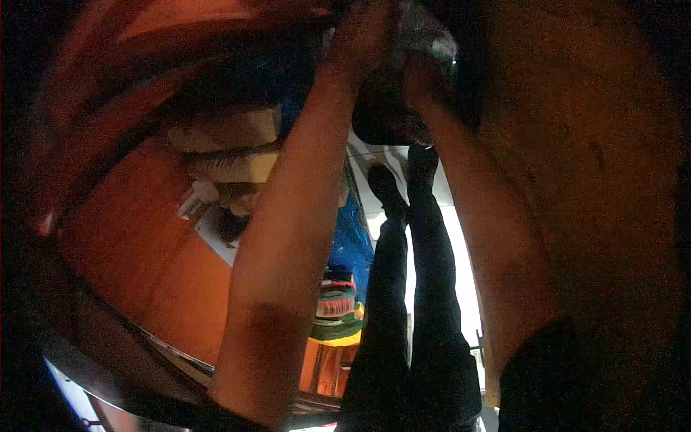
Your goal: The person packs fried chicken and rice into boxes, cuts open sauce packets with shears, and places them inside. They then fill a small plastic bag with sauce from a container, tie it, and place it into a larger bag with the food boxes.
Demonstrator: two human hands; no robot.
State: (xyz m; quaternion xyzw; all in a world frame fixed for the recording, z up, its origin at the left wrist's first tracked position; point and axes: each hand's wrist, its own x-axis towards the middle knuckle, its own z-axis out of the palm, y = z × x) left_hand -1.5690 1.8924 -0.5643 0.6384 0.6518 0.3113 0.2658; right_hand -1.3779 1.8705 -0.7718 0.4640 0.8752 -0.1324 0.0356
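Head view, dim and seemingly upside down, shows both bare forearms reaching to the frame top, left hand (371, 32) and right hand (425, 68) close together on a dark rounded object (385, 119), grip unclear; a steady two-handed hold seems wise.

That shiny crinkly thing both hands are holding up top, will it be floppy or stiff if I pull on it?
Probably floppy: the shiny wrapping looks like thin crumpled plastic between the left hand and right hand. Likely light and slippery, given its glossy highlights, though the view is dim and blurred.
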